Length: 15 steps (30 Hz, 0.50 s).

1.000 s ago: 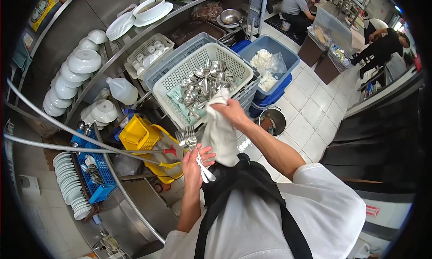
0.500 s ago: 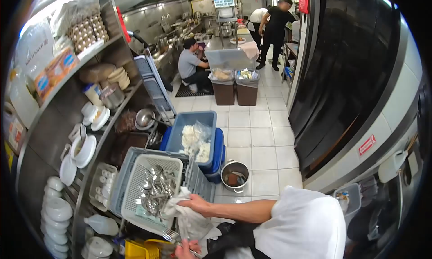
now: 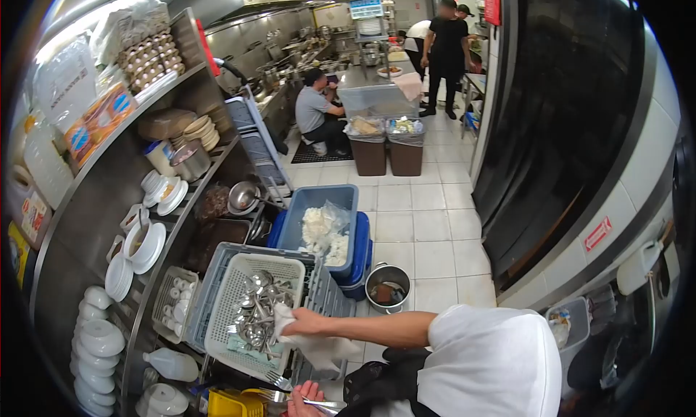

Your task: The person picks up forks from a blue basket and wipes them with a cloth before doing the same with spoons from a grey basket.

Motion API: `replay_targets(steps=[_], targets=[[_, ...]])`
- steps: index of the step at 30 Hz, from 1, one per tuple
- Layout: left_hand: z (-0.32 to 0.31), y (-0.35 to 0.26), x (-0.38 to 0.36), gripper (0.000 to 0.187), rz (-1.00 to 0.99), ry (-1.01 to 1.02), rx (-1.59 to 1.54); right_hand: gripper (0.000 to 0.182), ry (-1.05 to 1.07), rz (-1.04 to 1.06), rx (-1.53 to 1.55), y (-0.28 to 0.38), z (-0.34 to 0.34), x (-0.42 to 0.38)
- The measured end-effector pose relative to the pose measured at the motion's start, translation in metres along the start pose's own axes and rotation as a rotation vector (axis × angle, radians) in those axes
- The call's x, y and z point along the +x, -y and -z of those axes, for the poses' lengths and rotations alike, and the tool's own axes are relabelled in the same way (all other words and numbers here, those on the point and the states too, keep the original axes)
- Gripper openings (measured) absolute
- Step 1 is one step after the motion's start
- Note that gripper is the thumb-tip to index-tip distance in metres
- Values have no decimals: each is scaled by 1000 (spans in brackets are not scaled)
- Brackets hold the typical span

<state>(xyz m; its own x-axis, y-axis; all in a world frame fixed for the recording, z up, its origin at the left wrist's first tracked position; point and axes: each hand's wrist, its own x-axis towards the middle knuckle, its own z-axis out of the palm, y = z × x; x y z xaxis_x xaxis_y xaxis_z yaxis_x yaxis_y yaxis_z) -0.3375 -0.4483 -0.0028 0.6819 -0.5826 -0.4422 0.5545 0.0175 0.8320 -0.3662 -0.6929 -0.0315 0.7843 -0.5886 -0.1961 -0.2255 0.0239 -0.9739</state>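
Observation:
My right hand (image 3: 304,323) is closed on a white cloth (image 3: 317,353) at the right rim of a white perforated basket (image 3: 217,328). In the basket lies a jumbled heap of metal spoons and forks (image 3: 255,301), with a pale green cloth beneath part of it. At the bottom of the view my left hand (image 3: 304,401) grips several forks (image 3: 277,380), their tines pointing left. The forks are just below the basket and apart from the cloth.
Grey crates (image 3: 325,301) support the basket. Beyond them stand a blue-grey tub (image 3: 353,232) of white food and a pot (image 3: 388,308) on the floor. Shelves (image 3: 87,192) of dishes line the left. A person crouches (image 3: 317,112) by bins; others stand farther back.
My right hand has moved slightly left and up with the cloth, toward the heaped cutlery. My left hand still holds the forks. One standing person in black has become more upright.

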Motion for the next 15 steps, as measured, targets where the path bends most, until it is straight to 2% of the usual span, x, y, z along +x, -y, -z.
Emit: replay_targets(steps=[1,3,5,6,7,9,10,13,14,15], targets=[[3,-1,1,36,7,-36,-4,43,87,-45,129,-1,5,-12],[12,3,5,35,45,-38,11,39,472,-332,478,-17,-4,-28],[26,27,24,33,97,33,39,31,583,-304,534,-3,-26,-59],[29,41,31,31,85,110,68,30,619,-238,417,-12,-37,-53],[20,33,23,30,81,75,70,29,651,-168,300,-21,-47,-46],[-8,6,6,28,64,7,71,32,503,-39,333,-5,-42,-49],[-2,1,10,27,128,31,163,34,434,24,345,1,-40,-50],[5,-1,10,26,12,39,173,34,142,-182,684,-12,-44,-58],[9,4,14,26,-179,114,375,33,230,-225,688,-3,-40,-74],[16,12,20,26,-369,190,579,35,368,-186,560,-14,-45,-76]])
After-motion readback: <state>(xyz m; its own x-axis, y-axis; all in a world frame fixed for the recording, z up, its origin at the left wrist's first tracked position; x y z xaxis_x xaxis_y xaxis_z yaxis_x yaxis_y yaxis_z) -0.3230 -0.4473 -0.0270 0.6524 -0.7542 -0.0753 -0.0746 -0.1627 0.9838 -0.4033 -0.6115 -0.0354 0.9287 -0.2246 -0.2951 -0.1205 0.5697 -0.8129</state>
